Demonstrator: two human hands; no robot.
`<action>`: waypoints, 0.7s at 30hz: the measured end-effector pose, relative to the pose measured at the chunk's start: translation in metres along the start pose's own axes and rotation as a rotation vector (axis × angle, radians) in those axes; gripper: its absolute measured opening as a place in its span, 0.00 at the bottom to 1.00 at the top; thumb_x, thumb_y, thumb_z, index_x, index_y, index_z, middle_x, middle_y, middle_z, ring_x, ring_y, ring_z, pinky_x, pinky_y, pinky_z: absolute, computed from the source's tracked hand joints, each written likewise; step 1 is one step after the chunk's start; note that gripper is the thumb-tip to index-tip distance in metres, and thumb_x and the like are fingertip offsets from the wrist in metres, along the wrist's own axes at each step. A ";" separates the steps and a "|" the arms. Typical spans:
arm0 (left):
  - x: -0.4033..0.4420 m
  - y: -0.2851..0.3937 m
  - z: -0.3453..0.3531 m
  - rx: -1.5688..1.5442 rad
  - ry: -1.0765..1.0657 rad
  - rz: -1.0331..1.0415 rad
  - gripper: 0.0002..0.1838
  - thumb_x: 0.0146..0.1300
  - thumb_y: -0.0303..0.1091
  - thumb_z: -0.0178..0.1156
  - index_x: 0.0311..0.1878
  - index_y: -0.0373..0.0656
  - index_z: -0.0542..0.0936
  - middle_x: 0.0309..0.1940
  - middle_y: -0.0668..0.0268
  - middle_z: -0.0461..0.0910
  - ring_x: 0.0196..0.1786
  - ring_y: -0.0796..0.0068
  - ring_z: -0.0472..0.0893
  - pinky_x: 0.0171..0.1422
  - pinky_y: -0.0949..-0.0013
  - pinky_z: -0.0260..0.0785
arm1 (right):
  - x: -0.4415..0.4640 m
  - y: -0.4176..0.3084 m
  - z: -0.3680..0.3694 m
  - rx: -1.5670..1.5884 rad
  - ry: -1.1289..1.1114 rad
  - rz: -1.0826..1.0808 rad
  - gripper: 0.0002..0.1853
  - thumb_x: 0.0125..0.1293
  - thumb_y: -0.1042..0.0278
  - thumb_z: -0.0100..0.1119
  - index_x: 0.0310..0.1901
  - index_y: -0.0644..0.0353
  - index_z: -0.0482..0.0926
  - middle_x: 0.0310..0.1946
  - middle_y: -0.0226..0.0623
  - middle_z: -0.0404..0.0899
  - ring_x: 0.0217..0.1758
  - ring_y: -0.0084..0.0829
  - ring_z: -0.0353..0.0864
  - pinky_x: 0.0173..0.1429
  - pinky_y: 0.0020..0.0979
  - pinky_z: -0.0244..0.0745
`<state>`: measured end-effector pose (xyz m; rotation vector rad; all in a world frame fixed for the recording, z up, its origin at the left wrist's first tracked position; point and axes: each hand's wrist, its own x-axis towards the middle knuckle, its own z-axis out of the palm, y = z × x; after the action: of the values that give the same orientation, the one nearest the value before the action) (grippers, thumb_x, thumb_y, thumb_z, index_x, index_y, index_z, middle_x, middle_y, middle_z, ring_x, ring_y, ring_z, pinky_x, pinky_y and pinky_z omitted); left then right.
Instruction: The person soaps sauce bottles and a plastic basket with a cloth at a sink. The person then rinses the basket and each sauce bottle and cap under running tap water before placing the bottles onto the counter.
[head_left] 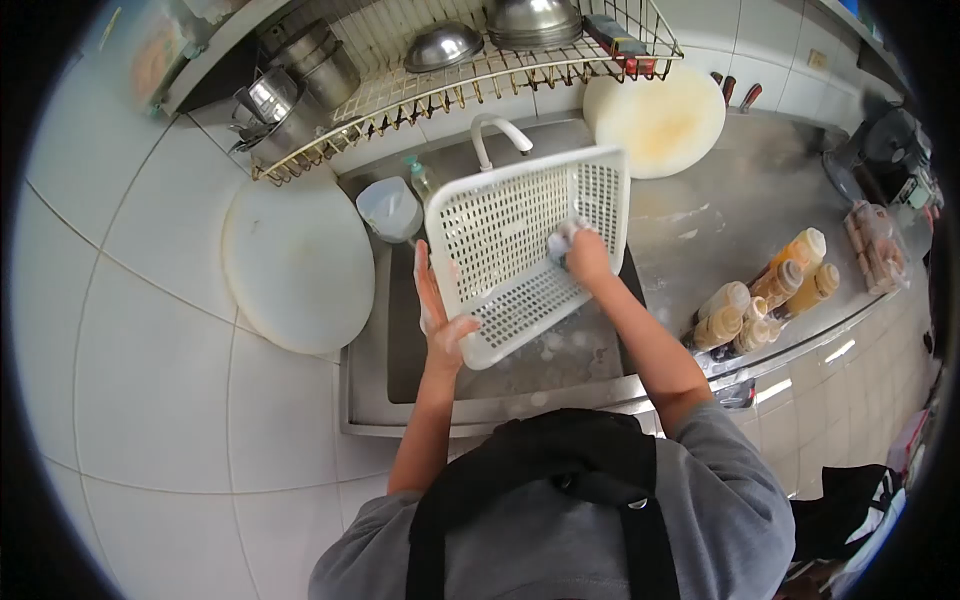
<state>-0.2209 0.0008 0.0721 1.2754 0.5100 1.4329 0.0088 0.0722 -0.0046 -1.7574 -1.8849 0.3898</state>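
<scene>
A white rectangular plastic basket (pixel 500 222) with slotted walls is tilted over the metal sink (pixel 400 345), its open side facing me. My left hand (pixel 443 325) grips its left edge, thumb over the near corner and fingers along the outside, with some foam on the skin. Inside the basket, my right hand (pixel 588 255) is closed on a soapy whitish-grey scrubbing pad or cloth (pixel 560 243), pressed near the inner right corner. Its exact kind is partly hidden by the fingers. Behind the basket rises a white faucet (pixel 500 128).
A white tub (pixel 390 208) and a soap bottle (pixel 421 178) stand at the sink's back left. Round white boards (pixel 298 265) lean on the walls. Several sauce bottles (pixel 755 300) stand on the right counter. A wire rack (pixel 480 85) with metal bowls hangs above.
</scene>
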 end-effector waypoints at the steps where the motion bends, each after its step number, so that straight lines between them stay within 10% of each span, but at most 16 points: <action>1: 0.004 -0.001 0.002 0.009 -0.044 0.054 0.62 0.31 0.29 0.57 0.77 0.44 0.43 0.70 0.54 0.58 0.72 0.55 0.61 0.76 0.53 0.54 | 0.002 -0.001 -0.010 -0.054 -0.068 -0.002 0.22 0.52 0.76 0.62 0.52 0.55 0.79 0.50 0.54 0.76 0.45 0.51 0.81 0.52 0.43 0.76; 4: 0.010 -0.019 -0.001 0.037 -0.029 0.051 0.61 0.31 0.28 0.57 0.77 0.44 0.44 0.70 0.54 0.59 0.72 0.55 0.62 0.76 0.53 0.55 | -0.037 -0.060 0.041 0.110 -0.015 -0.368 0.16 0.53 0.68 0.62 0.46 0.55 0.82 0.47 0.49 0.78 0.46 0.50 0.81 0.52 0.49 0.75; 13: -0.006 -0.029 -0.020 -0.088 0.133 -0.023 0.51 0.38 0.26 0.51 0.74 0.44 0.51 0.64 0.54 0.64 0.69 0.57 0.66 0.72 0.55 0.63 | -0.059 -0.014 0.018 0.138 -0.366 -0.172 0.21 0.64 0.50 0.55 0.55 0.50 0.80 0.44 0.48 0.82 0.49 0.46 0.81 0.55 0.46 0.74; 16: -0.004 -0.037 -0.016 -0.017 0.234 -0.056 0.48 0.41 0.25 0.51 0.74 0.44 0.52 0.62 0.56 0.66 0.65 0.60 0.69 0.71 0.58 0.63 | -0.107 -0.102 0.020 0.005 0.009 -0.464 0.28 0.60 0.41 0.62 0.57 0.50 0.78 0.48 0.47 0.80 0.54 0.49 0.78 0.59 0.44 0.70; 21: -0.002 -0.017 -0.027 -0.194 0.269 -0.146 0.43 0.45 0.28 0.51 0.72 0.44 0.55 0.58 0.56 0.68 0.62 0.59 0.72 0.66 0.56 0.67 | -0.078 0.011 0.005 0.115 -0.079 -0.341 0.27 0.52 0.53 0.67 0.55 0.47 0.78 0.54 0.34 0.77 0.60 0.46 0.71 0.54 0.43 0.67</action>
<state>-0.2376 0.0132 0.0478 0.8799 0.6144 1.4987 0.0158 -0.0028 -0.0290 -1.3314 -2.1247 0.4323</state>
